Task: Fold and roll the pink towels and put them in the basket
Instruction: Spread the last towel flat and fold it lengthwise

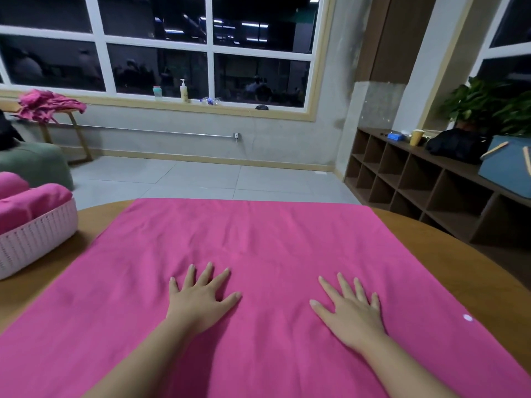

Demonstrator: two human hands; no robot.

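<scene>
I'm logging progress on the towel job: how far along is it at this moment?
Done: at least two rolled pink towels sit in the white basket at the table's left. In hand: one pink towel lies spread flat on the table, with the left hand and right hand pressed flat on it; no fold shows yet. Left: folding, rolling and basketing it, plus the crumpled pink pile on the far side table.

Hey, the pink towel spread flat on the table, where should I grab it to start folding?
Probably the two near corners. The pink towel lies flat under the open left hand and right hand; its near edge runs off frame, so reach outward, pinch each corner and lift toward the far edge.
</scene>
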